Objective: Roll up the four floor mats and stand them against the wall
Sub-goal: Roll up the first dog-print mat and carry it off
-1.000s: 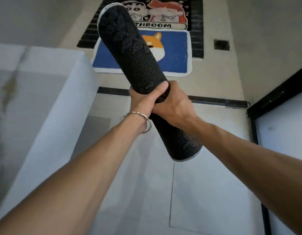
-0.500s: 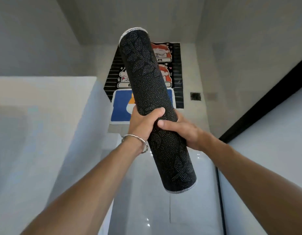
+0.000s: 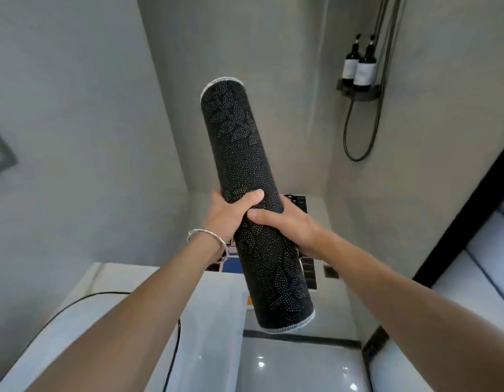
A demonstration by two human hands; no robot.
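Head view, read from the left of the hands to their right. Below and left of the left forearm lies a white ledge (image 3: 117,275), with a thin black cable (image 3: 89,295) curving across its top. The left hand (image 3: 228,213), a silver bracelet (image 3: 208,239) on its wrist, grips the rolled mat (image 3: 245,151) from the left side, thumb laid across the front of the roll. The mat is a tight black cylinder with a pale dotted leaf pattern and a light stitched edge at each end. It is held in the air between the two hands, tilted, its upper end rising well above the hands and its lower end hanging below them over the glossy floor. The right hand (image 3: 290,224) grips the roll just beneath the left, thumb in front and fingers wrapped behind; the two thumbs almost touch. Behind both hands, parts of flat mats (image 3: 309,274) show on the floor, with a small dark drain (image 3: 330,271) just beside them. Above and right of the right hand, two dark bottles (image 3: 361,66) stand on a black wall shelf (image 3: 358,94), and a shower hose (image 3: 361,131) loops down beneath it. At the far right runs a black door frame (image 3: 457,216).
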